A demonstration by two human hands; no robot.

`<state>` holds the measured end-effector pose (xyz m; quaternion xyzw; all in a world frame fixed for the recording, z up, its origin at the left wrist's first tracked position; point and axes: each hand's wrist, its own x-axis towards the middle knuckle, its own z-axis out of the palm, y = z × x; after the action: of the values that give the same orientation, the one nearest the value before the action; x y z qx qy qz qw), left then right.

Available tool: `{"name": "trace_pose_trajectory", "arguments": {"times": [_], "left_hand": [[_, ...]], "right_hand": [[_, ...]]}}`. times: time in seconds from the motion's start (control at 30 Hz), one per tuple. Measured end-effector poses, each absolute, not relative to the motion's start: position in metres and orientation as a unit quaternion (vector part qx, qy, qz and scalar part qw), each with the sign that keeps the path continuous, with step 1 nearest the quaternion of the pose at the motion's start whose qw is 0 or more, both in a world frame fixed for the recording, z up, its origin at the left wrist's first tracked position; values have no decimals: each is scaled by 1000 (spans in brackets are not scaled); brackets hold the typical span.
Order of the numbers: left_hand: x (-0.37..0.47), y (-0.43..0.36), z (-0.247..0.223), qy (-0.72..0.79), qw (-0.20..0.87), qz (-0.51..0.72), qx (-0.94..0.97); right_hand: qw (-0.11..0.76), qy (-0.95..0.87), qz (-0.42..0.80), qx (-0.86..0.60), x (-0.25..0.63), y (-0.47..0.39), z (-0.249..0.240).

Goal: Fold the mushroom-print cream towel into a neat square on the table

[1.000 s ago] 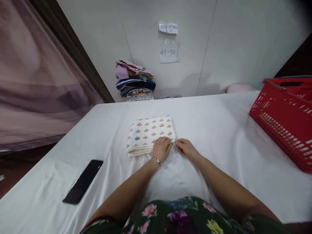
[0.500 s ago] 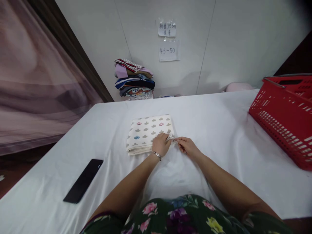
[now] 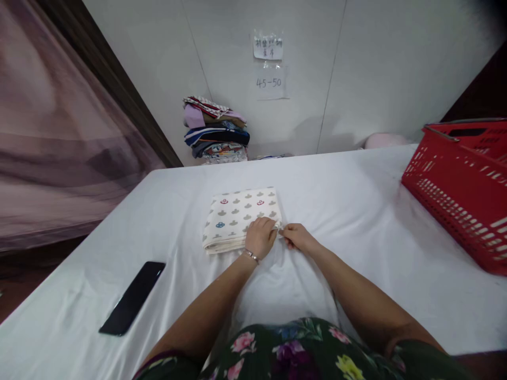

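Note:
A cream folded cloth (image 3: 240, 208) with rows of grey motifs, plus a few red and blue ones, lies flat in several layers on the white-covered table. Its near right corner is bunched up between my hands. My left hand (image 3: 260, 236), with a bracelet at the wrist, rests over that corner, its fingers closed on the fabric. Just to the right, my right hand (image 3: 296, 237) pinches the corner's edge between thumb and fingertips. The fingers hide exactly how the layers meet there.
A black phone (image 3: 132, 298) lies at the left on the white table cover (image 3: 336, 195). The red plastic basket (image 3: 455, 195) stands at the right edge. Beyond the far edge, a pile of folded fabrics (image 3: 216, 129) leans near the wall. A curtain (image 3: 71, 132) hangs at left.
My right hand has shifted slightly left, closer to my left hand, at the cloth's corner. The whole view has moved a little; the cloth stays in place.

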<state>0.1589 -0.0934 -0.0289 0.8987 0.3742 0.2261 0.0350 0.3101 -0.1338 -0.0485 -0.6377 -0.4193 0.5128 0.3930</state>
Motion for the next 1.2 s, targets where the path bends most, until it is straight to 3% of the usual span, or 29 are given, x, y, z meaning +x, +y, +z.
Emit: {"name": "trace_pose_trajectory", "arguments": {"times": [0.23, 0.47, 0.67, 0.87, 1.03, 1.2], "left_hand": [[167, -104, -24, 358, -7, 139, 923], [164, -108, -34, 361, 11, 155, 920], [159, -117, -35, 341, 35, 165, 925], [125, -115, -35, 323, 83, 263, 905], [54, -96, -34, 497, 56, 404, 766], [6, -93, -41, 652, 223, 428, 585]], "right_hand": [[418, -378, 565, -603, 310, -142, -47], [445, -306, 654, -530, 314, -147, -47], [452, -303, 547, -636, 303, -146, -48], [485, -303, 533, -624, 303, -149, -52], [477, -306, 539, -623, 306, -149, -55], [481, -307, 535, -623, 307, -149, -59]]}}
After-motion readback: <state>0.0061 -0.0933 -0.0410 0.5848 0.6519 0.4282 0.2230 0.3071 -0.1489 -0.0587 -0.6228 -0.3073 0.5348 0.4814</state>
